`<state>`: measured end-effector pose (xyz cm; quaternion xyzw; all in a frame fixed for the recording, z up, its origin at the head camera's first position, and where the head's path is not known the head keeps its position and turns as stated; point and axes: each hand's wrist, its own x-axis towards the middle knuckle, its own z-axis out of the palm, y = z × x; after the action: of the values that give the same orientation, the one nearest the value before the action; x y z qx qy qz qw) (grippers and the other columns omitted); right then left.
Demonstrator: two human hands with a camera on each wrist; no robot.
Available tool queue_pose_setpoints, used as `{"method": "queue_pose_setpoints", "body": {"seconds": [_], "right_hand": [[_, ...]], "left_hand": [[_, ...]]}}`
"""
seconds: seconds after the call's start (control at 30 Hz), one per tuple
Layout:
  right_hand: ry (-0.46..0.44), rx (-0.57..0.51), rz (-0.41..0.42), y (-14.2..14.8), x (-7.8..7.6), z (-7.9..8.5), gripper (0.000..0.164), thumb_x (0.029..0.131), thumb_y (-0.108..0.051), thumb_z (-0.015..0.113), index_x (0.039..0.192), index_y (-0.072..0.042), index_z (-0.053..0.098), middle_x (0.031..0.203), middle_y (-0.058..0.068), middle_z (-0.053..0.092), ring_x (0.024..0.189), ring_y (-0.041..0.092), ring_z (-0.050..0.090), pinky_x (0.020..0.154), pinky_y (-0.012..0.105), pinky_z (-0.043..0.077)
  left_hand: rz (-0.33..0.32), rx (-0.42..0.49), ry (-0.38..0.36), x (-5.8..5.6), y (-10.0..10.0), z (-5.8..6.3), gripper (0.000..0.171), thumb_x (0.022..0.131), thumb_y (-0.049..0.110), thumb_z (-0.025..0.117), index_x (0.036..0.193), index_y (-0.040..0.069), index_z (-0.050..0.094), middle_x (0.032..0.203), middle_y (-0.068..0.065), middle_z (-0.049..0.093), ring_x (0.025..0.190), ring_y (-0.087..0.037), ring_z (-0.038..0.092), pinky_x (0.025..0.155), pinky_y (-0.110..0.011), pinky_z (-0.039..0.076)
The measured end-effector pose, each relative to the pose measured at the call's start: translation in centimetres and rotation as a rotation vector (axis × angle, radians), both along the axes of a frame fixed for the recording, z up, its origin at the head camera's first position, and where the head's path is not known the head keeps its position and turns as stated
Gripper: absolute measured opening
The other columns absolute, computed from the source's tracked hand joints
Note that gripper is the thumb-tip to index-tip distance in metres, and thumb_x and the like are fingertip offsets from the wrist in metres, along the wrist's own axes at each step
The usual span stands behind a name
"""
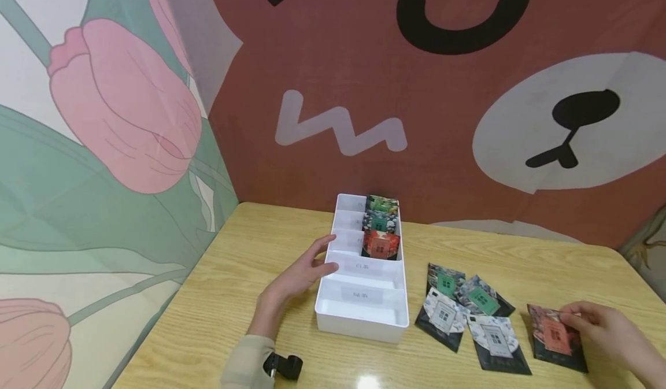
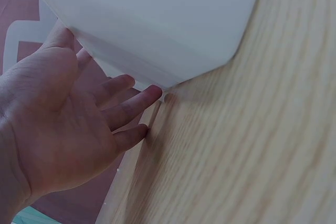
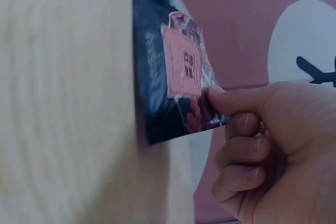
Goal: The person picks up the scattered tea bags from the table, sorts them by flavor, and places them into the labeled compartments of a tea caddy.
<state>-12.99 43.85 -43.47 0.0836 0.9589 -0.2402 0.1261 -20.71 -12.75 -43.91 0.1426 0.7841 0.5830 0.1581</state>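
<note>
From here I see the right hand (image 1: 598, 326) pinching 1 red packet (image 1: 555, 338) by its edge, right of 4 other packets (image 1: 443, 315); left hand (image 1: 299, 273), fingers loosely spread, touches white tray (image 1: 359, 328).

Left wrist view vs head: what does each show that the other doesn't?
Only left wrist: the palm side of the left hand.
Only head: the right hand pinching a red-labelled packet, two loose green-labelled packets, two loose white-labelled packets, and inside the white tray, compartments, three of them holding packets.
Both: the left hand, the tray's outside, the wooden table and the red-brown backdrop.
</note>
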Motion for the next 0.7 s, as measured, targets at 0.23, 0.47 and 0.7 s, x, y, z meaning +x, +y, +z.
{"method": "queue_pose_setpoints", "body": {"seconds": [0.23,0.47,0.7], "right_hand": [[0.135,0.061,0.052,-1.1,0.4,2.2,0.051,0.108,-0.035,0.042,0.116,0.012,0.059,0.086,0.01,0.07,0.074,0.021,0.063,0.06,0.039,0.05],[0.262,0.067,0.002,-2.4,0.9,3.5,0.052,0.107,-0.039,0.042,0.119,0.009,0.059,0.085,0.012,0.07,0.066,0.014,0.055,0.054,0.033,0.041],[0.43,0.095,-0.02,-4.2,1.3,4.8,0.052,0.105,-0.041,0.045,0.121,0.006,0.06,0.082,0.011,0.067,0.058,0.006,0.041,0.051,0.029,0.03]], "left_hand": [[0.004,-0.01,0.0,0.1,0.0,0.1,0.066,0.098,0.036,0.062,0.155,0.036,0.028,0.163,-0.014,0.022,0.146,-0.04,0.033,0.114,-0.056,0.035],[0.001,-0.006,0.003,0.0,0.1,0.1,0.066,0.099,0.035,0.062,0.155,0.035,0.028,0.162,-0.014,0.023,0.144,-0.04,0.035,0.113,-0.055,0.036],[0.009,0.005,-0.002,-0.1,0.1,-0.1,0.065,0.099,0.032,0.062,0.155,0.033,0.029,0.163,-0.015,0.022,0.144,-0.04,0.036,0.113,-0.055,0.037]]}}
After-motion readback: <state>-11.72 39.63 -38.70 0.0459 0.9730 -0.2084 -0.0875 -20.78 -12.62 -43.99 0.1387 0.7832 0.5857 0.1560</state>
